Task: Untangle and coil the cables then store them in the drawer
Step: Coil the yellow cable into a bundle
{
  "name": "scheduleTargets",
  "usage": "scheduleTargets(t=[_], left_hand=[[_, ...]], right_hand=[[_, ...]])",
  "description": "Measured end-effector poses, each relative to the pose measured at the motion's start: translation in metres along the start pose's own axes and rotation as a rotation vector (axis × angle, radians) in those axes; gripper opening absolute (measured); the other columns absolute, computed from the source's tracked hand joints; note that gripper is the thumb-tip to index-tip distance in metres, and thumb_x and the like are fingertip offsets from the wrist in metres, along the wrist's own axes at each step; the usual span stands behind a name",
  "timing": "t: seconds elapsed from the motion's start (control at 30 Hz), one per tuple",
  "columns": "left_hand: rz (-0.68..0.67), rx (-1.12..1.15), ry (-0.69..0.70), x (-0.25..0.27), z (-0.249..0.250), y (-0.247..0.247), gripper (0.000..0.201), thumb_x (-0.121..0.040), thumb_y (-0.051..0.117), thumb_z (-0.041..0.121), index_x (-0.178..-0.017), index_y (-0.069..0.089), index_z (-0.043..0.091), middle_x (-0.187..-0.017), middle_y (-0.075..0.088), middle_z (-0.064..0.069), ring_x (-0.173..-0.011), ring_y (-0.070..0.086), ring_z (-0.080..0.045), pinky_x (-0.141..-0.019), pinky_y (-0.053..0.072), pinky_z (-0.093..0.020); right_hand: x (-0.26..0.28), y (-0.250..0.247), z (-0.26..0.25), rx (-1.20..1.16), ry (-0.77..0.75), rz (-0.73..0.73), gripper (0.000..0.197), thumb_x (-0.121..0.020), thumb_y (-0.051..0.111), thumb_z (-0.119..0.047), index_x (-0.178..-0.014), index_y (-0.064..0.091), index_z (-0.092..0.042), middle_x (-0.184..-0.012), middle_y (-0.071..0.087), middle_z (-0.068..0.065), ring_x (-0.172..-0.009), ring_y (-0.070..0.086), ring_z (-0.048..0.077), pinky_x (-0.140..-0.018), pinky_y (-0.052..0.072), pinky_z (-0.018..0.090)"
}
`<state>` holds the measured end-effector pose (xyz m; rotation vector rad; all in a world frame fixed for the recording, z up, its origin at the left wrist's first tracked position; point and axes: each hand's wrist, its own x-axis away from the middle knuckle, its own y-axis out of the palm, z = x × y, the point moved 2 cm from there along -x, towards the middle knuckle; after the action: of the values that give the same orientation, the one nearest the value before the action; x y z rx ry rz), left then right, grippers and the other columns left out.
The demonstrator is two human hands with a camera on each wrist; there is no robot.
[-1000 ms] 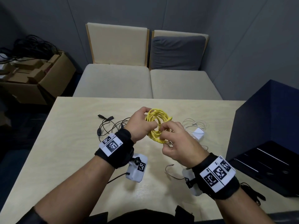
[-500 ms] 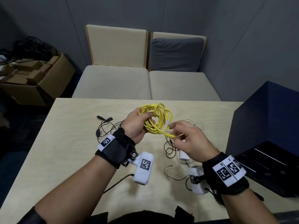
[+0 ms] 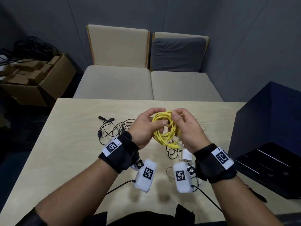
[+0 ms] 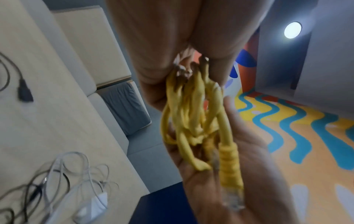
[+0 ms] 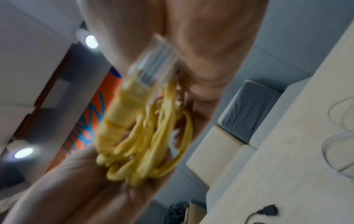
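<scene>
Over the pale table (image 3: 78, 144) I hold the yellow cable (image 3: 164, 128) coil at twelve o'clock, left hand (image 3: 146, 126) and right hand (image 3: 187, 128) both curled around its loops, so coiling looks nearly done; next I'd tuck the loose plug (image 5: 153, 63) and carry it to the drawer (image 3: 268, 168) at three o'clock.

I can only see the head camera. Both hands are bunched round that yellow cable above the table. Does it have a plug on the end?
Observer: Yes. The right wrist view shows a clear plastic plug with a ribbed yellow sleeve on the coiled yellow cable.
Visitor: Is it dangling free?
Observer: No. In the left wrist view it lies against the palm of the right hand, while the left hand grips the loops.
Visitor: Anything in the room I miss?
Observer: A surface painted in orange, blue and yellow waves, and a round lit lamp.
</scene>
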<state>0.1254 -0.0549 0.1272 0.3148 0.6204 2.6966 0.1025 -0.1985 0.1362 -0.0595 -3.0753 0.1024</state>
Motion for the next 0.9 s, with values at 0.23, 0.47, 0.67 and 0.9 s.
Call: scheduleTargets(t=[0.23, 0.47, 0.67, 0.9], left_hand=[[-0.038, 0.343, -0.091, 0.001, 0.004, 0.005, 0.034, -0.076, 0.057, 0.002, -0.11, 0.054, 0.008, -0.068, 0.052, -0.007, -0.042, 0.048, -0.006, -0.048, 0.05, -0.022], [-0.161, 0.366, -0.153, 0.002, 0.004, 0.001, 0.028, -0.084, 0.051, -0.002, -0.11, 0.052, 0.007, -0.056, 0.043, 0.002, -0.035, 0.032, 0.001, -0.039, 0.033, -0.015], [-0.133, 0.154, -0.163, 0.002, 0.005, -0.003, 0.039, -0.077, 0.059, -0.008, -0.113, 0.051, 0.005, -0.06, 0.051, -0.003, -0.034, 0.036, -0.005, -0.039, 0.036, -0.018], [0.023, -0.331, -0.013, 0.002, 0.006, -0.007, 0.034, -0.079, 0.064, -0.01, -0.104, 0.057, 0.011, -0.075, 0.066, -0.002, -0.066, 0.06, -0.016, -0.061, 0.05, -0.027]], right_hand=[[0.0, 0.013, -0.002, -0.218, 0.004, 0.066, 0.011, -0.093, 0.054, -0.02, -0.102, 0.052, -0.014, -0.083, 0.063, 0.017, -0.062, 0.06, 0.023, -0.061, 0.052, 0.033], [0.005, 0.018, 0.0, -0.328, 0.092, -0.099, 0.018, -0.099, 0.044, -0.015, -0.106, 0.055, -0.002, -0.09, 0.064, 0.019, -0.069, 0.067, 0.025, -0.065, 0.058, 0.034], [0.005, 0.012, 0.005, -0.067, 0.027, -0.078, 0.04, -0.073, 0.074, -0.044, -0.091, 0.068, -0.01, -0.091, 0.066, 0.028, -0.08, 0.064, 0.044, -0.082, 0.052, 0.056], [0.001, 0.015, 0.01, -0.112, -0.052, 0.116, 0.019, -0.079, 0.061, -0.04, -0.093, 0.06, -0.028, -0.084, 0.061, 0.008, -0.072, 0.056, 0.022, -0.067, 0.047, 0.038]])
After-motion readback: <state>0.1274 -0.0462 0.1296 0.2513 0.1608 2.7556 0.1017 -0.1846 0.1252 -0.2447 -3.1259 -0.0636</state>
